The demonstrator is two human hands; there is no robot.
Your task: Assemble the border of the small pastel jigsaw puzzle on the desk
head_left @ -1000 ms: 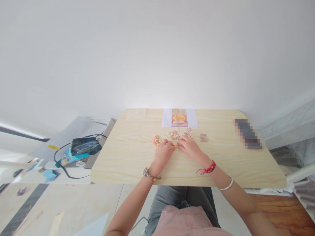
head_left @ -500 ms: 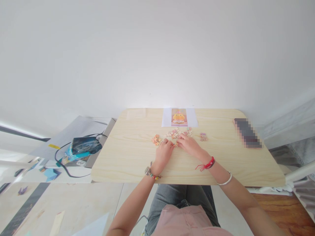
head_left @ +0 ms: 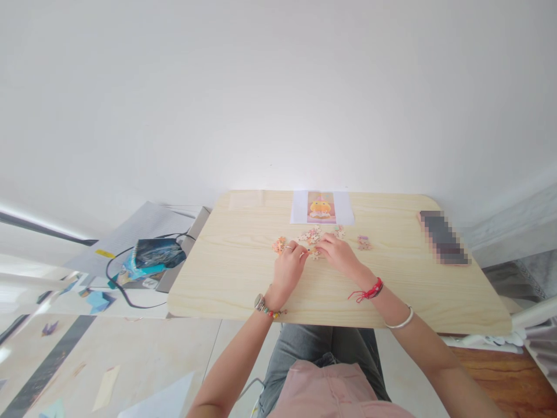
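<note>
My left hand (head_left: 290,268) is closed in a pinch, with a small jigsaw piece (head_left: 309,251) at its fingertips. Just to the right, my right hand (head_left: 340,255) has its thumb and fingers pressed together at the same spot; what they grip is mostly hidden. A few joined pale pieces (head_left: 315,255) lie on the table between the hands. An orange cluster of pieces (head_left: 278,244) sits beside my left fingers. Beyond the hands are a loose pile of pieces (head_left: 311,234) and a smaller group (head_left: 339,231). A pinkish-purple cluster (head_left: 364,242) lies to the right.
A paper sheet with a printed yellow cartoon picture (head_left: 321,207) lies at the back of the light wooden table (head_left: 226,278), against the wall. A blurred phone (head_left: 444,237) rests on the right. Left of the table, a dark pouch with a strap (head_left: 159,253) lies among papers.
My fingertips have shifted slightly, and the pale pieces between my hands show more now. The whole view has moved a little, so the table appears farther right.
</note>
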